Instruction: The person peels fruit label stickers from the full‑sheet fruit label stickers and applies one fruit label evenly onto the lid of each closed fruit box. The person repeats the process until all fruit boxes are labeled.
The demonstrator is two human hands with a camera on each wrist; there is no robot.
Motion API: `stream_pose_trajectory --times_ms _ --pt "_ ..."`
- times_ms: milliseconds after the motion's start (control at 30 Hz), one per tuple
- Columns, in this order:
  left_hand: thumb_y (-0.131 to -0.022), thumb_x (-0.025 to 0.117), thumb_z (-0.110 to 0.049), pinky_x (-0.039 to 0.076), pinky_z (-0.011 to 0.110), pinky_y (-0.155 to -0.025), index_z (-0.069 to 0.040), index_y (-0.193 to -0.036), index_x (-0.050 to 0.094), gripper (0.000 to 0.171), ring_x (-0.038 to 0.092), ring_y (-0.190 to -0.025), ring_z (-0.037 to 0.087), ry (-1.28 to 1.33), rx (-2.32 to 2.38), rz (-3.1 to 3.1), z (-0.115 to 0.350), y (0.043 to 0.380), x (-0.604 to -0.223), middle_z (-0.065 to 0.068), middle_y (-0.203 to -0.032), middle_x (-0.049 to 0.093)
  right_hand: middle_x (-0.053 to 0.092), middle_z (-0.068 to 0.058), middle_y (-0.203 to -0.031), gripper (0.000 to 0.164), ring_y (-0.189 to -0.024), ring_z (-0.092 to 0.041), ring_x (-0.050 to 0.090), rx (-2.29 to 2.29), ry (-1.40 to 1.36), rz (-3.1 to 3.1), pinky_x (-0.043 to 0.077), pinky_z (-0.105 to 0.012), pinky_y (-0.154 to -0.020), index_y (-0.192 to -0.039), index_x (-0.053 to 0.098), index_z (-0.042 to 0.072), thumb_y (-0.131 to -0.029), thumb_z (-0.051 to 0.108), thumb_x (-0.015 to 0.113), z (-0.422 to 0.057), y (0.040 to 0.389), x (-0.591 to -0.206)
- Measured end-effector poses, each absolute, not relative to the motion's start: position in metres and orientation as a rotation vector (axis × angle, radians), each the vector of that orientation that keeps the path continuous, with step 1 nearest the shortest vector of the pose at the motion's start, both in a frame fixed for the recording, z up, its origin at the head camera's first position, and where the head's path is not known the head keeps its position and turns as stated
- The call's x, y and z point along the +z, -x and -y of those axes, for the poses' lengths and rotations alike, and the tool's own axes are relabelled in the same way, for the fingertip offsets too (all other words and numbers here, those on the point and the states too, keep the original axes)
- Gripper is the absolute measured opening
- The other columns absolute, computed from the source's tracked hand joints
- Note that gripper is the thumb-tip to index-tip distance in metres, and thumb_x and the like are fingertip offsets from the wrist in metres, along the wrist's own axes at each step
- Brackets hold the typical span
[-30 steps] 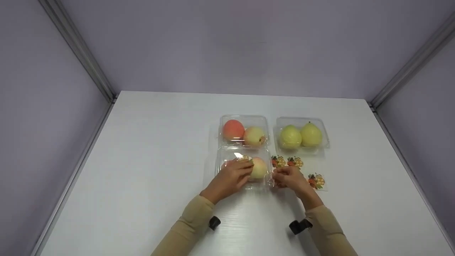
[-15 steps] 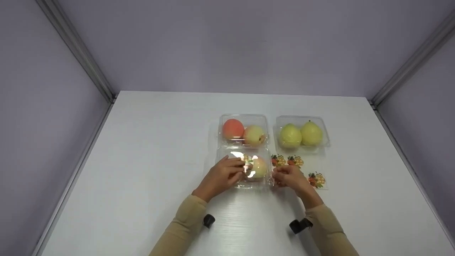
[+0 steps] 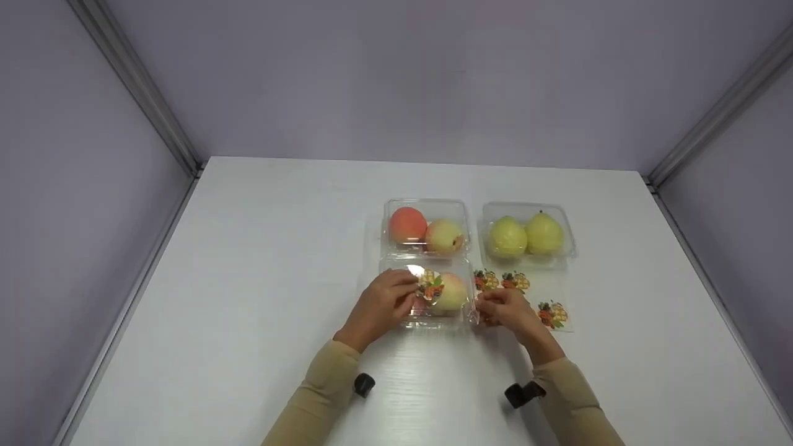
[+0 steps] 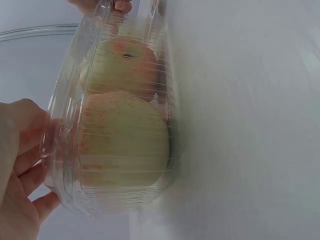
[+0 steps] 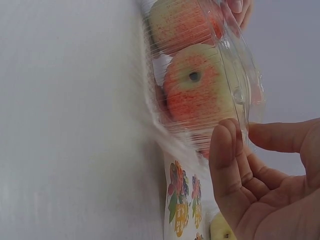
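Observation:
A clear plastic fruit box (image 3: 458, 313) with two round red-and-cream fruits (image 4: 122, 145) lies in front of me. On its lid sits a printed fruit sticker (image 3: 429, 286). My left hand (image 3: 379, 305) lies over the lid's left part, its fingertips touching the plastic just left of the sticker. At the box's right edge my right hand (image 3: 505, 310) pinches the clear rim between thumb and forefinger, as the right wrist view shows (image 5: 270, 175). The fruit at the box's left is mostly covered by my left hand in the head view.
Right behind stands a second clear box (image 3: 427, 203) holding an orange-red fruit and a yellowish one. To its right, another clear box (image 3: 523, 207) holds two yellow-green pears. A sheet of fruit stickers (image 3: 551, 286) lies partly under my right hand. Walls enclose the white table (image 3: 266, 248).
My left hand has drawn back to the left across the lid, uncovering the sticker. My right hand stays at the box's right edge.

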State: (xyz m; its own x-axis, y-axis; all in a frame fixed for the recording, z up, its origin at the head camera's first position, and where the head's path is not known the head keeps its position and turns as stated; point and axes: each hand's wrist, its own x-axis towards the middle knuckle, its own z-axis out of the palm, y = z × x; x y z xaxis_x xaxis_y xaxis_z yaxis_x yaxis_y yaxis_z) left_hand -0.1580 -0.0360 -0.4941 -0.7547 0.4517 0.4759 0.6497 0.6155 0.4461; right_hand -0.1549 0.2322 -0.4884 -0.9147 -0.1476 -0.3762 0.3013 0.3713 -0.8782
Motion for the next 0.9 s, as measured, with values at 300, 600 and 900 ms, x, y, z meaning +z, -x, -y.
stream_pose_trajectory --times_ms 300,600,900 --pt "-0.087 0.068 -0.01 0.054 0.029 -0.091 -0.004 -0.094 0.075 0.012 0.064 -0.102 0.018 0.862 -0.984 2.47 0.04 0.159 -0.496 0.006 -0.103 0.071 0.064 0.006 -0.074 0.033 -0.067 -0.005 0.061 -1.574 -0.163 -2.235 0.058 -0.027 -0.068 -0.117 0.058 -0.014 -0.095 0.01 0.057 -0.233 0.155 -0.489" --pt "-0.088 0.067 -0.007 0.054 0.027 -0.091 -0.005 -0.099 0.074 0.013 0.064 -0.103 0.017 0.801 -1.03 2.444 0.045 0.161 -0.495 0.006 -0.104 0.069 0.066 0.002 -0.078 0.035 -0.068 -0.006 0.063 -1.547 -0.16 -2.256 0.059 -0.031 -0.07 -0.117 0.058 -0.013 -0.095 0.013 0.057 -0.235 0.157 -0.489" --pt "-0.089 0.066 -0.011 0.055 0.03 -0.092 -0.006 -0.099 0.073 0.013 0.063 -0.102 0.018 0.668 -1.063 2.48 0.051 0.161 -0.494 0.005 -0.103 0.068 0.067 0.002 -0.08 0.038 -0.069 -0.006 0.063 -1.554 -0.133 -2.254 0.059 -0.028 -0.07 -0.118 0.058 -0.015 -0.095 0.015 0.057 -0.237 0.157 -0.489"
